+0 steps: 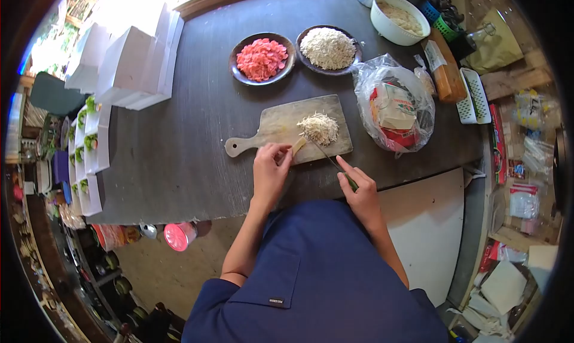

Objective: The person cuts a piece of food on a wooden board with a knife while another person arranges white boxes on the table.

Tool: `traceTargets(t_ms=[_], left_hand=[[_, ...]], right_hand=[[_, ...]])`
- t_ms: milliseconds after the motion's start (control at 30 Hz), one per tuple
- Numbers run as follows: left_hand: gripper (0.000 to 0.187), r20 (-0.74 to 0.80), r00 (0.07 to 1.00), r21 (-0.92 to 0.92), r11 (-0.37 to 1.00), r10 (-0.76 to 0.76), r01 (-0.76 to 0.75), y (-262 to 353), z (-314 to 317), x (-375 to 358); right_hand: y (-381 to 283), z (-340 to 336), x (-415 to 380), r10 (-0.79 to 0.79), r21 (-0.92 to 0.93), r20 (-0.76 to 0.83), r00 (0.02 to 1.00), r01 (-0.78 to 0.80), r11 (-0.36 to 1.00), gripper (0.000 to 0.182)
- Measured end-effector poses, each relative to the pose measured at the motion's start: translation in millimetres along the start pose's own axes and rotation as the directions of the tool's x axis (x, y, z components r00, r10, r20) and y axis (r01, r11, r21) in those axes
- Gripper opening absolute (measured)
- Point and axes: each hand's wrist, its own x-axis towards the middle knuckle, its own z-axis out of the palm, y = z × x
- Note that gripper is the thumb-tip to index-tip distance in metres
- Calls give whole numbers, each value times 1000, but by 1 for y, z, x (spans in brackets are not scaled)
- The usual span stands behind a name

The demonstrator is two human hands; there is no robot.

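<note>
A wooden cutting board (281, 123) with a handle lies on the dark table (197, 128). On it sits a pile of pale shredded strips (319, 128). My left hand (270, 170) presses a small pale piece (298, 145) down at the board's near edge. My right hand (357, 190) grips a green-handled knife (332, 162), its thin blade pointing toward that piece.
Behind the board stand a dark bowl of pink slices (262, 58) and a dark bowl of pale shreds (327, 48). A white bowl (399, 18) is at the back right. A clear bag with packets (394, 110) lies right of the board. White boxes (128, 65) are stacked at the left.
</note>
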Motion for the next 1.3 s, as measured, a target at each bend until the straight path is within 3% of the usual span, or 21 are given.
traceTargets(t_ms=[33,100,167,267,400,700,933,1300], left_hand=[[22,-8,1000,-7,1000,-19,18,1,0,-1],[29,-218,911,317,908,350,-273,2,0,2],[31,-184,922,311,910,342,-275,2,6,3],[29,-39,902,302,866,429,-399,5,15,6],[30,11,894,335,841,447,-425,-4,28,6],[38,53,855,540,706,516,-459,-5,33,-10],[45,55,865,532,718,499,-449,-13,40,-9],[54,119,863,554,688,492,-469,-17,37,-10]], right_hand=[[2,1,-3,-1,-5,21,1000,2,1000,46],[6,4,-3,36,-81,68,997,-30,996,51],[3,3,-1,25,-117,92,995,-14,993,53],[-3,3,2,19,-167,114,993,1,986,55],[-13,-1,8,62,-301,138,989,-18,953,55],[-23,10,12,74,-369,205,976,7,930,57],[-15,16,6,103,-340,223,969,-21,940,58],[-15,18,2,67,-434,294,954,71,898,66]])
